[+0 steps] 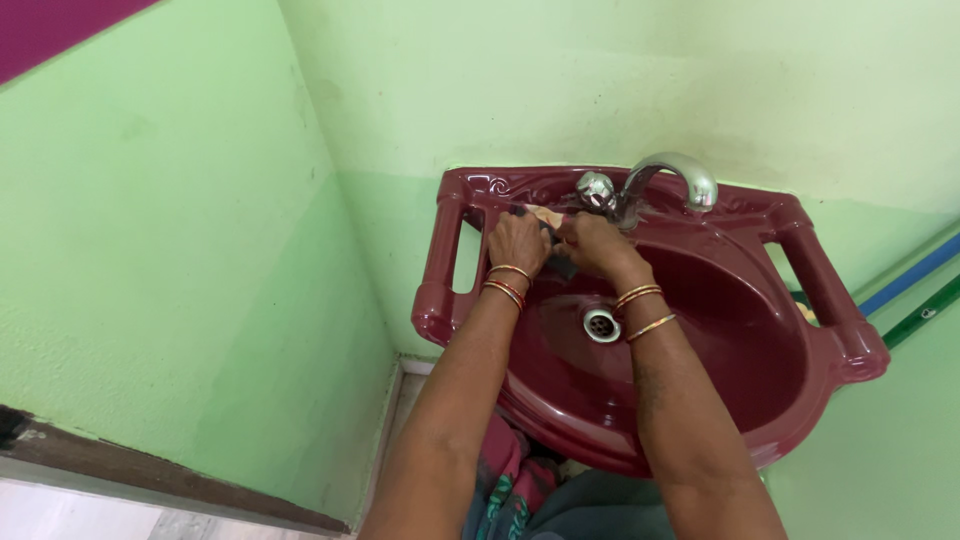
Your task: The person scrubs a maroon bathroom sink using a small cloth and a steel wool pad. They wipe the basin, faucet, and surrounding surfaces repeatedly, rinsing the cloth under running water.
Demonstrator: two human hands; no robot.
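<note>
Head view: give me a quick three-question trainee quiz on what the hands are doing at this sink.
1. True or false: both hands are at the sink's back ledge beside the tap.
2. The drain lies: A) in the bowl, nearer the camera than the hands; B) under the left palm; C) outside the sink.
3. What do the hands grip?

Key
1. True: left hand and right hand meet on the maroon sink by the chrome tap.
2. A: drain.
3. A small pale piece with a dark pad; which hand grips which is unclear.

Maroon sink (pixel 800 330), chrome tap (pixel 672 172), pale green wall (pixel 180 230), gold-and-red bangles (pixel 506 283)
</note>
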